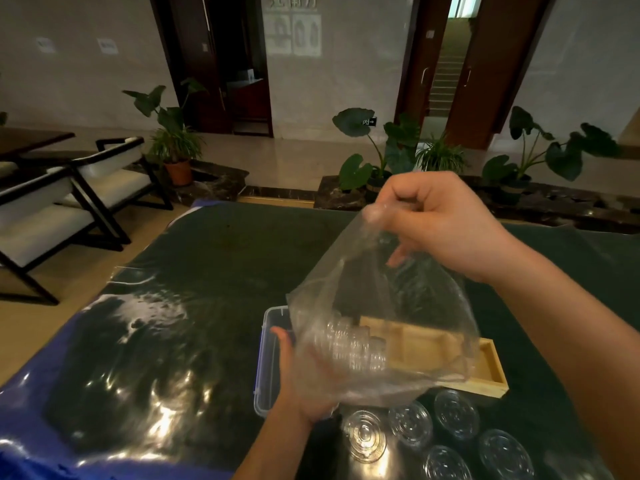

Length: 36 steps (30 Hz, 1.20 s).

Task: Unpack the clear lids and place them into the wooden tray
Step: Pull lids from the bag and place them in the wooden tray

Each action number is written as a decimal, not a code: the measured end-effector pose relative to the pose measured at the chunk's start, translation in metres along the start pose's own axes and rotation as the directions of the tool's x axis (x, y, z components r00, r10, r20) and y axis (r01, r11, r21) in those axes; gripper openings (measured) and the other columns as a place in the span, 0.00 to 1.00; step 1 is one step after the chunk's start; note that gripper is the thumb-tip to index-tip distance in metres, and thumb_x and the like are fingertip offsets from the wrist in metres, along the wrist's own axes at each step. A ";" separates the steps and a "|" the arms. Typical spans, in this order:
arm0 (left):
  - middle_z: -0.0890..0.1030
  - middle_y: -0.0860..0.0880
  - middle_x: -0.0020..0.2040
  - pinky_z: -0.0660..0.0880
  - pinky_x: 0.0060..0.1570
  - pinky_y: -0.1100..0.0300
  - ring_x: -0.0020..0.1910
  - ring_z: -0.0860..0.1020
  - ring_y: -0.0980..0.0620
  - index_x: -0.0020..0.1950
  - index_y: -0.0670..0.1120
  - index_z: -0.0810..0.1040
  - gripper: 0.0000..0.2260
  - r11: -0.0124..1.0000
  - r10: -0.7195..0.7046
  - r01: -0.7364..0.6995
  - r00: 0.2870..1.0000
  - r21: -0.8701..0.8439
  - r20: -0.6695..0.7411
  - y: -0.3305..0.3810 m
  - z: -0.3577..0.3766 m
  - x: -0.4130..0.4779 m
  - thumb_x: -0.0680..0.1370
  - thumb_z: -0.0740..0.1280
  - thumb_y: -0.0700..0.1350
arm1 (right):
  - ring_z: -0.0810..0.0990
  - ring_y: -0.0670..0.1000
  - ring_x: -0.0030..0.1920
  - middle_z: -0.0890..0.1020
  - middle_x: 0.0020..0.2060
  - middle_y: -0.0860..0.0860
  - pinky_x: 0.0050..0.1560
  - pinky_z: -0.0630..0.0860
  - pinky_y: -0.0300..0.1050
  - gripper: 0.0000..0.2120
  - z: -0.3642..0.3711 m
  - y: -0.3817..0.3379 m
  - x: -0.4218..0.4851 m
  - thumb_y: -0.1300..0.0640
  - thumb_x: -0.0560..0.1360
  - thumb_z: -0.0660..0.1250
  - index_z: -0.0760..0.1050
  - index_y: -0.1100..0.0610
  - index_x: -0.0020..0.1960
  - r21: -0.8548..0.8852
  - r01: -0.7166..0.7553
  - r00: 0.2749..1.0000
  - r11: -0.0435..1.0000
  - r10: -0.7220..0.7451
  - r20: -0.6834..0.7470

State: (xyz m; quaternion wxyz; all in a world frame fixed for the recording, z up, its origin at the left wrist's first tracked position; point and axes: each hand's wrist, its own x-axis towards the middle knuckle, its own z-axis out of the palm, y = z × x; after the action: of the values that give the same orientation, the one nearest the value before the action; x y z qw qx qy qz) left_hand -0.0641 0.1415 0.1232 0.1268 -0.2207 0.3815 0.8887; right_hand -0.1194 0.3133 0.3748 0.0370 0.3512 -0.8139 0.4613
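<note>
Right hand is up high, thumb and forefinger pinching the top corner of the crumpled clear plastic bag, other fingers curled in. Left hand is under the bag, fingers wrapped round the stack of clear ribbed plastic lids through the film. The stack sits in the bag's low end, in the air, over the left end of the shallow divided wooden tray.

Key geometry: the stack's long axis lies near horizontal, running from the left palm rightward toward the tray. Left hand is nearer and already on it. Right hand is well above, holding only film. We can't tell where the bag mouth is; our guess is the right hand's end. If so, we'd peel the film back along that axis.

Several loose clear round lids lie on the dark green cloth bench, near the tray but not in it. The clear plastic box with blue latches is just left of the tray.
</note>
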 end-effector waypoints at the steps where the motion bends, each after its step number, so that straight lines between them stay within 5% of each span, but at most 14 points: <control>1: 0.63 0.32 0.79 0.61 0.77 0.53 0.77 0.67 0.42 0.81 0.38 0.57 0.24 0.999 -0.053 0.053 0.999 -0.003 0.008 0.001 -0.005 0.002 0.89 0.41 0.49 | 0.81 0.52 0.29 0.79 0.30 0.54 0.33 0.84 0.50 0.08 -0.004 -0.003 -0.003 0.53 0.77 0.71 0.81 0.56 0.42 -0.016 0.061 0.997 0.998 -0.060 0.046; 3: 0.80 0.26 0.58 0.71 0.70 0.40 0.57 0.82 0.30 0.70 0.36 0.71 0.29 0.962 -0.198 0.208 0.978 -0.179 0.070 0.004 -0.010 0.005 0.87 0.43 0.56 | 0.83 0.51 0.33 0.83 0.35 0.53 0.34 0.84 0.47 0.06 -0.012 -0.005 -0.005 0.53 0.76 0.71 0.83 0.55 0.45 -0.085 0.157 0.985 0.984 -0.150 0.080; 5: 0.83 0.28 0.40 0.83 0.42 0.35 0.37 0.85 0.30 0.64 0.40 0.72 0.28 0.909 -0.246 0.299 0.947 -0.290 0.206 0.001 -0.011 0.004 0.86 0.47 0.61 | 0.85 0.51 0.37 0.85 0.37 0.51 0.38 0.84 0.52 0.03 -0.018 -0.006 -0.003 0.56 0.76 0.71 0.84 0.54 0.46 -0.175 0.224 0.973 0.959 -0.210 0.095; 6: 0.83 0.25 0.45 0.80 0.42 0.29 0.43 0.84 0.27 0.67 0.40 0.72 0.31 0.884 -0.266 0.347 0.925 -0.314 0.271 0.001 -0.012 -0.003 0.84 0.50 0.66 | 0.85 0.51 0.38 0.85 0.37 0.52 0.39 0.83 0.54 0.03 -0.021 -0.006 -0.002 0.58 0.77 0.71 0.84 0.53 0.46 -0.230 0.269 0.962 0.935 -0.250 0.108; 8: 0.74 0.26 0.69 0.65 0.64 0.22 0.68 0.73 0.24 0.79 0.45 0.63 0.44 0.884 -0.224 0.383 0.850 -0.269 0.476 0.005 -0.013 -0.010 0.75 0.56 0.76 | 0.86 0.50 0.40 0.86 0.38 0.52 0.41 0.82 0.54 0.04 -0.025 -0.005 -0.001 0.59 0.77 0.72 0.84 0.52 0.48 -0.322 0.356 0.934 0.877 -0.324 0.148; 10: 0.64 0.31 0.78 0.54 0.70 0.22 0.77 0.60 0.26 0.82 0.49 0.58 0.51 0.892 -0.198 0.379 0.818 -0.246 0.541 0.009 -0.018 -0.008 0.68 0.60 0.80 | 0.86 0.47 0.41 0.87 0.39 0.50 0.41 0.82 0.50 0.04 -0.030 -0.004 -0.003 0.58 0.76 0.72 0.85 0.55 0.49 -0.362 0.408 0.913 0.838 -0.369 0.175; 14: 0.66 0.32 0.78 0.56 0.68 0.20 0.76 0.62 0.25 0.77 0.44 0.70 0.53 0.913 -0.169 0.327 0.849 -0.246 0.501 0.013 -0.031 0.000 0.67 0.57 0.82 | 0.86 0.45 0.42 0.86 0.40 0.48 0.41 0.82 0.48 0.09 -0.043 -0.001 -0.007 0.53 0.76 0.71 0.86 0.58 0.48 -0.448 0.470 0.879 0.760 -0.447 0.165; 19: 0.65 0.34 0.79 0.57 0.71 0.23 0.77 0.62 0.27 0.76 0.44 0.71 0.43 0.884 -0.065 0.272 0.877 -0.380 0.477 0.013 -0.025 0.005 0.74 0.59 0.75 | 0.76 0.50 0.37 0.80 0.37 0.47 0.38 0.74 0.50 0.09 -0.051 0.011 -0.009 0.52 0.76 0.72 0.85 0.58 0.46 -0.599 0.441 0.872 0.668 -0.476 0.111; 25: 0.74 0.33 0.72 0.67 0.69 0.29 0.70 0.73 0.29 0.72 0.43 0.77 0.23 0.928 -0.023 0.162 0.924 -0.335 0.382 0.018 -0.012 0.001 0.82 0.62 0.55 | 0.69 0.53 0.44 0.74 0.41 0.52 0.40 0.65 0.46 0.10 -0.051 0.026 -0.017 0.49 0.74 0.71 0.86 0.54 0.49 -0.754 0.183 0.917 0.631 -0.386 -0.101; 28: 0.76 0.34 0.70 0.76 0.62 0.36 0.65 0.78 0.32 0.74 0.43 0.74 0.24 0.936 -0.019 0.129 0.948 -0.329 0.319 0.017 -0.005 0.001 0.79 0.64 0.49 | 0.70 0.52 0.42 0.73 0.40 0.53 0.37 0.69 0.47 0.15 -0.042 0.026 -0.021 0.45 0.75 0.68 0.86 0.54 0.50 -0.740 0.063 0.917 0.669 -0.331 -0.221; 32: 0.73 0.33 0.73 0.65 0.70 0.28 0.70 0.73 0.29 0.77 0.44 0.71 0.30 0.918 -0.041 0.185 0.924 -0.351 0.380 0.013 -0.001 0.000 0.75 0.68 0.49 | 0.73 0.51 0.38 0.74 0.38 0.52 0.34 0.76 0.54 0.18 -0.033 0.021 -0.025 0.40 0.76 0.66 0.85 0.53 0.53 -0.715 -0.025 0.887 0.699 -0.314 -0.338; 36: 0.72 0.30 0.73 0.59 0.66 0.19 0.70 0.71 0.25 0.72 0.42 0.77 0.27 0.901 -0.043 0.220 0.902 -0.373 0.429 0.005 0.001 0.003 0.78 0.61 0.57 | 0.81 0.55 0.44 0.83 0.44 0.53 0.41 0.79 0.57 0.17 -0.029 0.013 -0.030 0.43 0.78 0.67 0.83 0.53 0.59 -0.705 0.013 0.881 0.709 -0.341 -0.327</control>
State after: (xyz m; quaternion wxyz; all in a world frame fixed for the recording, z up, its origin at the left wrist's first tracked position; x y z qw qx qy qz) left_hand -0.0691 0.1393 0.1250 0.2156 -0.0768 0.1339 0.9642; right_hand -0.1120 0.3562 0.3700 0.3895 0.2789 -0.8572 0.1887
